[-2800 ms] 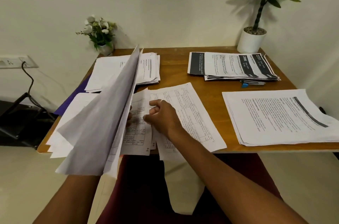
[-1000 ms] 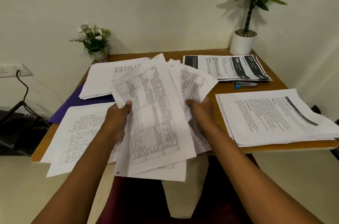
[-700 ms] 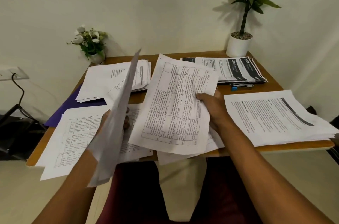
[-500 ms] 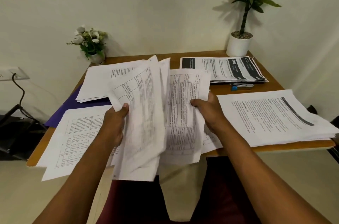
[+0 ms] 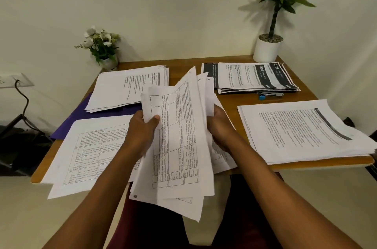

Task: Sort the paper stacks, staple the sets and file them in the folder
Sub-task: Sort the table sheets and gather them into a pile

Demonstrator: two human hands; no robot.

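A loose bundle of table-printed sheets (image 5: 181, 136) is lifted over the table's front edge. My left hand (image 5: 142, 132) grips its left side with the thumb on top. My right hand (image 5: 221, 124) holds the right side from behind, its fingers hidden by the paper. A stack of similar table sheets (image 5: 89, 151) lies at the front left. Other stacks lie at the back left (image 5: 126, 87), back right (image 5: 251, 77) and front right (image 5: 302, 128). A purple folder (image 5: 75, 120) shows under the left stacks. A stapler (image 5: 269, 94) with a blue tip peeks from beneath the back-right stack.
The wooden table (image 5: 228, 100) stands against a wall. A small flower pot (image 5: 104, 51) is at the back left corner and a potted plant (image 5: 268, 47) at the back right. A wall socket with a cable (image 5: 18, 85) is on the left.
Both hands kept leafing through the bundle. The sheet my right hand held apart has come back against the rest, and the bundle now sits gathered between both hands.
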